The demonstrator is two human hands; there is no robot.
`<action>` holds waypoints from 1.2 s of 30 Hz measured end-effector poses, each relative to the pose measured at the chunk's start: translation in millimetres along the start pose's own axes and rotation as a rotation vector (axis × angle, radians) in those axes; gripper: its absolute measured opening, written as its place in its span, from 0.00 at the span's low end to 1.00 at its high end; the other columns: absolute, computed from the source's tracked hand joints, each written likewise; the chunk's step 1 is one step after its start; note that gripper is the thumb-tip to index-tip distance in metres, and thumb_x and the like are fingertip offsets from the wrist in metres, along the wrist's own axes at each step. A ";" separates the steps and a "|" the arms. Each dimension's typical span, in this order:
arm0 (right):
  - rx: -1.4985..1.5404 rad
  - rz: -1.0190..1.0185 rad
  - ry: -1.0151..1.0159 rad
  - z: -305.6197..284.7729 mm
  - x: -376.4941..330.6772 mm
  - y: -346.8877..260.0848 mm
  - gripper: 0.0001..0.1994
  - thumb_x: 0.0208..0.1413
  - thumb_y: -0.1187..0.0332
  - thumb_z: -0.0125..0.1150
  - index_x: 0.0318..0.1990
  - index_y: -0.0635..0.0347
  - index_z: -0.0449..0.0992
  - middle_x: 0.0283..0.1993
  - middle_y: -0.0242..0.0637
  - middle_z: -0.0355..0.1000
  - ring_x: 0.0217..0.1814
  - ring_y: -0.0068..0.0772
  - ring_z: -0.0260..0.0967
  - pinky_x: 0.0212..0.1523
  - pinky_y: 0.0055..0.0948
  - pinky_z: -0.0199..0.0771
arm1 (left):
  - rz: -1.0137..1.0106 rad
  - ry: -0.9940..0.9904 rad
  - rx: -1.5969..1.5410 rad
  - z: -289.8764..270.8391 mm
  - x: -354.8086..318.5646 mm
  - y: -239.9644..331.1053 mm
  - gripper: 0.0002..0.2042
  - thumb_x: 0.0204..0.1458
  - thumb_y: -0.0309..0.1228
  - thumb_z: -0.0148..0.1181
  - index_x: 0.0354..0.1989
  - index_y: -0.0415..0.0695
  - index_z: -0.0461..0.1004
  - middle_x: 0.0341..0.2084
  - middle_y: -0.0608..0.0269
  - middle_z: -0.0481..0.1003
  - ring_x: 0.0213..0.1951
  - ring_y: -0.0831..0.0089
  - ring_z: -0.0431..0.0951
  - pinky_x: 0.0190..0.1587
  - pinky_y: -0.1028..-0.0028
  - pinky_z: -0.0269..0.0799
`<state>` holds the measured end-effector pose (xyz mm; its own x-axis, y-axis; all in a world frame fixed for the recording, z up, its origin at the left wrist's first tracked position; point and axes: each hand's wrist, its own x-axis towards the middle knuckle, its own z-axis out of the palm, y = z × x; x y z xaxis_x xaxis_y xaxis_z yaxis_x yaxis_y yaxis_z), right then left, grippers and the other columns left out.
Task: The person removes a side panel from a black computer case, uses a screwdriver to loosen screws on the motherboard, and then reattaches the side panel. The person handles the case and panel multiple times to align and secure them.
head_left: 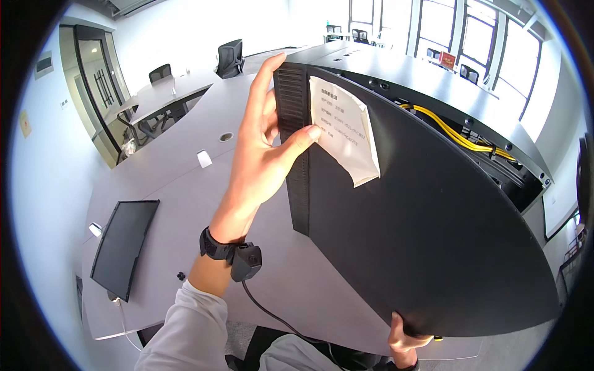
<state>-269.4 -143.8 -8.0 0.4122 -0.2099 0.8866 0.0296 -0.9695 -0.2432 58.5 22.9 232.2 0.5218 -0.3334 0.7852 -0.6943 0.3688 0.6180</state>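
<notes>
A large black computer case (427, 229) is held up in front of me, tilted, over the table. My left hand (266, 142) grips its ribbed front edge near the top, with the thumb on the corner of a white paper label (346, 139). That label sits on the side panel, and its lower end looks loose. Low on the case, my right hand (405, 339) holds the bottom edge, thumb against the panel and the other fingers mostly hidden. Yellow cables (461, 136) show in an opening along the case's far edge.
The case is above a long grey table (185, 179). A dark monitor (125, 248) stands at the table's left, with a white cable below it. A round table grommet (226, 136) and a small white object (204, 159) lie beyond my left wrist. Office chairs (229, 59) stand farther back.
</notes>
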 end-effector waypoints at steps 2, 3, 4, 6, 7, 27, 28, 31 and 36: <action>0.136 0.125 0.029 2.1 -3.6 6.0 0.37 0.45 0.73 0.72 0.63 0.73 0.61 0.59 0.51 0.69 0.56 0.43 0.68 0.57 0.37 0.69 | -0.009 0.017 -0.011 -0.1 -1.7 -0.5 0.45 0.53 0.16 0.66 0.77 0.48 0.47 0.51 0.59 0.77 0.50 0.74 0.78 0.55 0.73 0.71; 0.233 0.199 0.039 3.4 -5.8 9.8 0.37 0.45 0.74 0.72 0.63 0.73 0.61 0.59 0.51 0.69 0.56 0.43 0.68 0.57 0.37 0.68 | -0.006 0.018 -0.005 -0.6 -2.0 -1.0 0.44 0.53 0.16 0.65 0.77 0.48 0.47 0.51 0.59 0.77 0.50 0.75 0.78 0.55 0.73 0.71; 0.249 0.252 0.058 5.9 -8.9 12.9 0.36 0.45 0.74 0.72 0.63 0.72 0.62 0.58 0.50 0.68 0.56 0.42 0.68 0.57 0.37 0.68 | -0.006 0.019 0.001 -1.1 -2.3 -1.4 0.44 0.54 0.16 0.65 0.77 0.48 0.47 0.51 0.59 0.77 0.50 0.75 0.78 0.55 0.73 0.71; 0.324 0.275 0.076 9.6 -15.0 18.8 0.36 0.45 0.74 0.72 0.63 0.71 0.61 0.59 0.50 0.67 0.57 0.42 0.67 0.59 0.37 0.67 | 0.009 0.028 0.009 -1.3 -2.7 -2.8 0.44 0.54 0.16 0.65 0.77 0.48 0.47 0.51 0.59 0.77 0.50 0.75 0.78 0.54 0.74 0.71; 0.290 0.264 0.083 11.3 -17.8 20.9 0.36 0.45 0.75 0.72 0.63 0.71 0.61 0.60 0.50 0.66 0.58 0.41 0.66 0.59 0.37 0.66 | 0.016 0.032 0.009 -0.6 -3.3 -3.7 0.43 0.54 0.17 0.65 0.77 0.48 0.47 0.51 0.59 0.77 0.50 0.75 0.78 0.53 0.74 0.71; -0.150 0.566 -0.055 -3.0 84.1 36.4 0.36 0.31 0.61 0.89 0.49 0.70 0.77 0.40 0.48 0.81 0.39 0.45 0.82 0.39 0.35 0.82 | 0.014 0.061 -0.055 5.6 0.0 -1.2 0.43 0.53 0.13 0.63 0.76 0.47 0.48 0.49 0.55 0.79 0.50 0.71 0.80 0.53 0.73 0.76; -0.155 0.537 -0.070 -3.0 86.4 37.8 0.37 0.31 0.61 0.89 0.50 0.70 0.77 0.40 0.48 0.81 0.38 0.45 0.82 0.39 0.34 0.83 | 0.015 0.062 -0.051 5.9 0.1 -1.2 0.43 0.53 0.13 0.63 0.76 0.47 0.48 0.49 0.55 0.79 0.50 0.71 0.80 0.53 0.73 0.76; -0.168 0.497 -0.077 -4.3 93.2 39.9 0.38 0.31 0.61 0.89 0.51 0.68 0.76 0.39 0.46 0.81 0.34 0.43 0.82 0.35 0.32 0.84 | 0.021 0.067 -0.050 6.6 0.9 0.2 0.43 0.53 0.12 0.62 0.75 0.46 0.48 0.50 0.54 0.78 0.50 0.71 0.80 0.54 0.72 0.76; -0.177 0.463 -0.098 -5.9 102.3 40.7 0.40 0.31 0.59 0.89 0.53 0.68 0.75 0.36 0.45 0.80 0.31 0.37 0.82 0.32 0.30 0.84 | -0.006 0.077 -0.038 7.7 -0.3 2.8 0.42 0.53 0.11 0.61 0.75 0.47 0.49 0.50 0.53 0.78 0.52 0.70 0.79 0.57 0.72 0.74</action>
<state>-231.4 -205.4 75.2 0.4297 -0.6182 0.6581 -0.3277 -0.7860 -0.5243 52.5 17.4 233.4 0.5632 -0.2684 0.7815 -0.6727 0.4002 0.6223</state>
